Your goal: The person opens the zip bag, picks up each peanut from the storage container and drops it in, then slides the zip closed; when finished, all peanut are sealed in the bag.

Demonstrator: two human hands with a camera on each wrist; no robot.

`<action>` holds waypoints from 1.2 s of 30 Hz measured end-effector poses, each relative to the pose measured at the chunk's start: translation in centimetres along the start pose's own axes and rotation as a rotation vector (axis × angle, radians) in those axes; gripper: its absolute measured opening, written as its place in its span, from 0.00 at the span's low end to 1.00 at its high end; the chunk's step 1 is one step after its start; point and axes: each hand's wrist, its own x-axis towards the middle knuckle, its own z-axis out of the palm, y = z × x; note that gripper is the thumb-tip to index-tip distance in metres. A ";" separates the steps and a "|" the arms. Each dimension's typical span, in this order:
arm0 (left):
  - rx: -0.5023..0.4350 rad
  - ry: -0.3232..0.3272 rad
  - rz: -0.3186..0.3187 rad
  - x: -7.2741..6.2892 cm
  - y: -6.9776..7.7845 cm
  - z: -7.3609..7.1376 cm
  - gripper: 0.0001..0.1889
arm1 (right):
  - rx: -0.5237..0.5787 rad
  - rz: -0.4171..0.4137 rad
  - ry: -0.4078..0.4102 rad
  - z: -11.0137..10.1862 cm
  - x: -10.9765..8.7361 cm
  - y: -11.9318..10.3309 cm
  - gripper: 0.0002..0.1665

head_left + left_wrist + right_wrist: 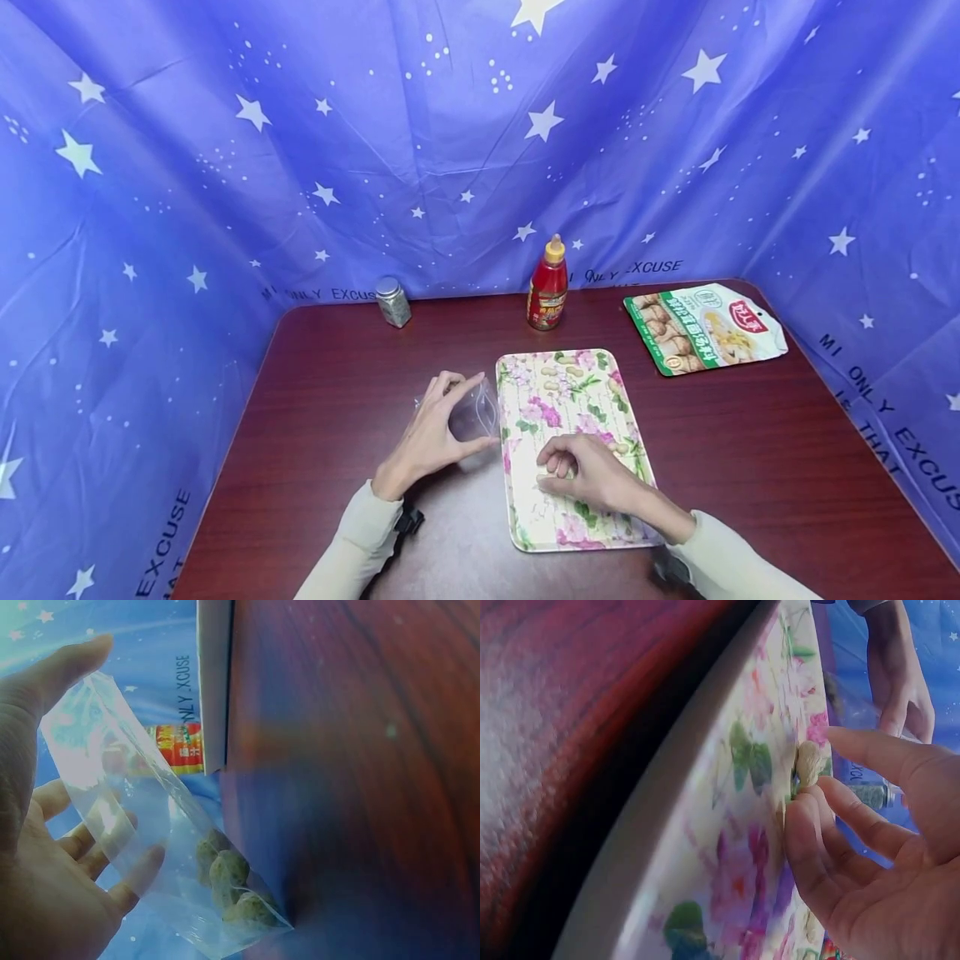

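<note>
My left hand [431,425] holds a clear plastic bag [480,414] left of the floral tray [536,517]. Its thumb and fingers are spread, and the bag's mouth stands wide between them. Several peanuts [229,877] lie at the bag's bottom in the left wrist view. Over the tray's lower half, my right hand [592,475] has its fingers curled. In the right wrist view, its thumb and fingertips close about a single peanut [808,763] at the tray's surface. More peanuts [551,386] are scattered toward the tray's far end.
A red sauce bottle [547,292] with a yellow cap stands behind the tray. To its left is a small glass jar [393,303] with a grey lid. A printed food pouch [705,329] lies at the back right. Blue star-patterned cloth [450,150] surrounds the table [315,433].
</note>
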 end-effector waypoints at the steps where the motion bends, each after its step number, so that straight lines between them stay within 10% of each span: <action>1: 0.000 0.002 0.002 0.0 0.0 0.0 0.52 | -0.008 -0.006 -0.004 0.0 0.0 0.0 0.11; 36: 0.013 -0.029 0.002 0.0 0.8 0.2 0.52 | -0.001 -0.057 0.163 -0.4 2.6 -0.7 0.05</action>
